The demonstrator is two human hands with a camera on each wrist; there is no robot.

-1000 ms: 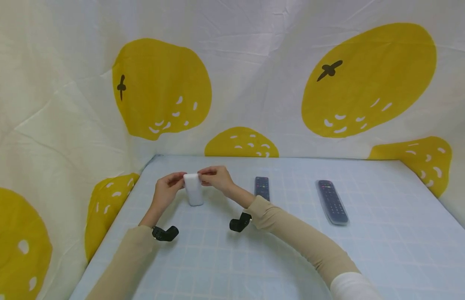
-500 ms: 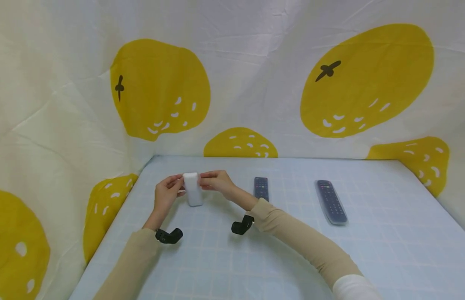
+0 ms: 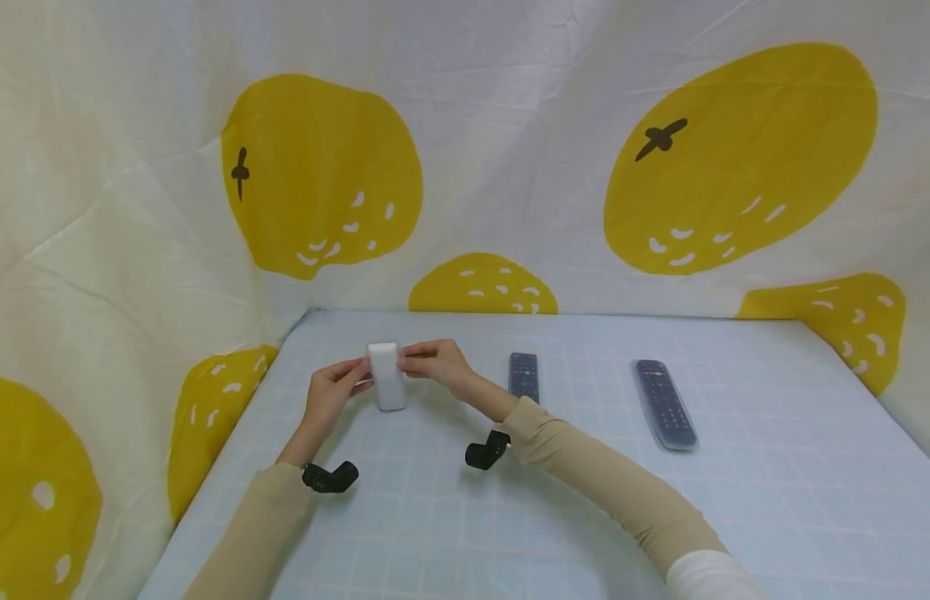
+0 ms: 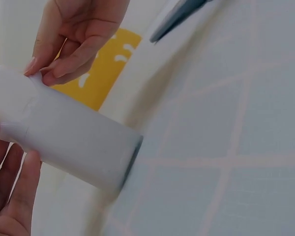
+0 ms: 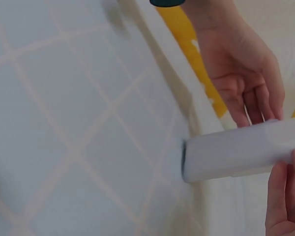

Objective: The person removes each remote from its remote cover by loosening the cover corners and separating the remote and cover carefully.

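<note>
A white, slab-shaped object with rounded corners [image 3: 390,385] stands upright on its short end at the left of the table. Its plain, unmarked face shows, and its bottom edge looks dark in the left wrist view. My left hand [image 3: 332,397] pinches its left side near the top, thumb toward me. From the other side, my right hand [image 3: 441,367] pinches at the upper right edge. Small pale nubs of thin material stick out from the white slab [image 4: 83,132] at both sets of fingertips. Its far face is hidden.
A small dark remote control [image 3: 523,377] lies just past my right forearm, partly covered by the sleeve. Further right lies a longer dark remote [image 3: 664,405] in a clear cover. The checked tablecloth [image 3: 435,533] meets a patterned curtain [image 3: 510,167] behind.
Both hands have slid from the top corners a little down the sides of the white slab. The slab stays upright in its place, and the two dark remotes have not moved.
</note>
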